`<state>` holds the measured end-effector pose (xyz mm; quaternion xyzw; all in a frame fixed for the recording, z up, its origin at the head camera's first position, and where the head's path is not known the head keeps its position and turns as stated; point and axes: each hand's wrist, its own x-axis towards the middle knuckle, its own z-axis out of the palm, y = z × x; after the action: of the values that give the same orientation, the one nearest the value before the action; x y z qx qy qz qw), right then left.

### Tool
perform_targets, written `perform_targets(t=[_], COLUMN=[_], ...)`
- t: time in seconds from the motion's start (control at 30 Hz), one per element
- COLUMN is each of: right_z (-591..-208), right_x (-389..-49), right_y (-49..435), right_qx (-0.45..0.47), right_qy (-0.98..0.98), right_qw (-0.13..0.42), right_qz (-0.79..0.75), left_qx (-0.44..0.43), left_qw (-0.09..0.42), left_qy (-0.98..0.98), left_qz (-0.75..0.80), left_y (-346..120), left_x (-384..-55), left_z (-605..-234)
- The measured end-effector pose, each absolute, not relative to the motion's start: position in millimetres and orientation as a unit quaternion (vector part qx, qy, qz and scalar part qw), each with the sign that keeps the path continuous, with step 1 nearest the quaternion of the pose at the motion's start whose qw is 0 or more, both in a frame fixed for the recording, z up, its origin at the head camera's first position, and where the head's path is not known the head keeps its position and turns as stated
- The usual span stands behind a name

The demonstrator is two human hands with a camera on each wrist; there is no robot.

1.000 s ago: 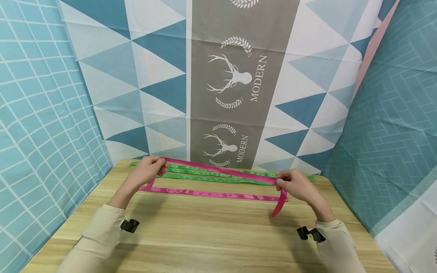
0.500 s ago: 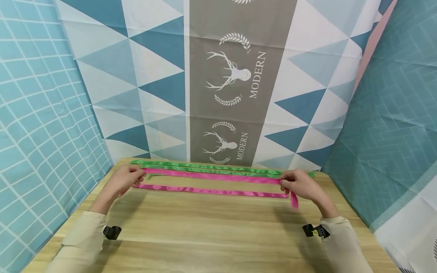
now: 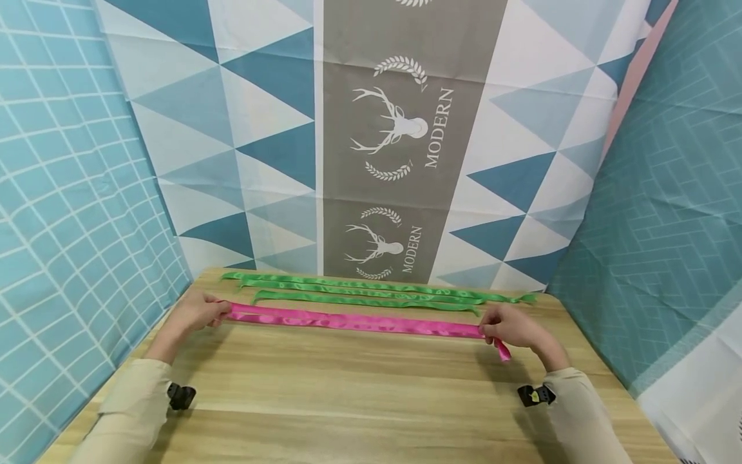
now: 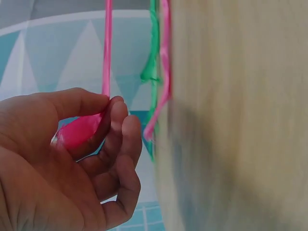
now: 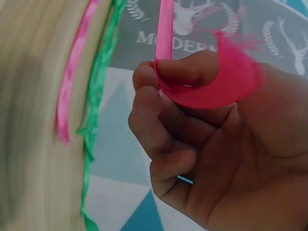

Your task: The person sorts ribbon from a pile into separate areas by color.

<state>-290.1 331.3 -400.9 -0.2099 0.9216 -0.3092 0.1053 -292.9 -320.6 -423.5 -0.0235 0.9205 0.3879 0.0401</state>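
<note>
A pink satin ribbon (image 3: 348, 319) is stretched level between my two hands. My left hand (image 3: 194, 311) pinches it near one end between thumb and forefinger; in the left wrist view, the short pink tail (image 4: 79, 131) lies within the palm. At the other end my right hand (image 3: 513, 327) pinches it, and a loose tail (image 5: 226, 89) curls over the fingers in the right wrist view. A second pink ribbon (image 5: 72, 77) lies flat on the wooden table (image 3: 348, 399); from the head view the held ribbon overlaps most of it.
Three green ribbons (image 3: 371, 301) lie side by side behind the pink ones, toward the table's back edge. A patterned cloth (image 3: 278, 161) hangs behind the table. Blue cloths hang on both sides.
The held pink ribbon has come down and toward me, from over the green ribbons to over the lying pink one. My left hand moved outward to the left, pulling the ribbon straighter.
</note>
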Motion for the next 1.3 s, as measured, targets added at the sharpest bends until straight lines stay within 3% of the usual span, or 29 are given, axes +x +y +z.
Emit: perform_targets(t=[0.9, 1.3], right_z=[-439.0, -427.8], right_x=[-303.6, -303.1], right_y=[339.9, 339.7], right_qx=[-0.145, -0.144], right_qy=[0.940, 0.958], right_qw=[0.166, 0.132], right_qz=[-0.261, -0.212], left_qx=[-0.055, -0.041], left_qw=[0.040, 0.064], left_qy=[0.930, 0.926], left_qz=[0.362, 0.371], left_y=[-338.0, -346.5], left_x=[-295.4, -298.7], left_z=[-446.6, -443.2])
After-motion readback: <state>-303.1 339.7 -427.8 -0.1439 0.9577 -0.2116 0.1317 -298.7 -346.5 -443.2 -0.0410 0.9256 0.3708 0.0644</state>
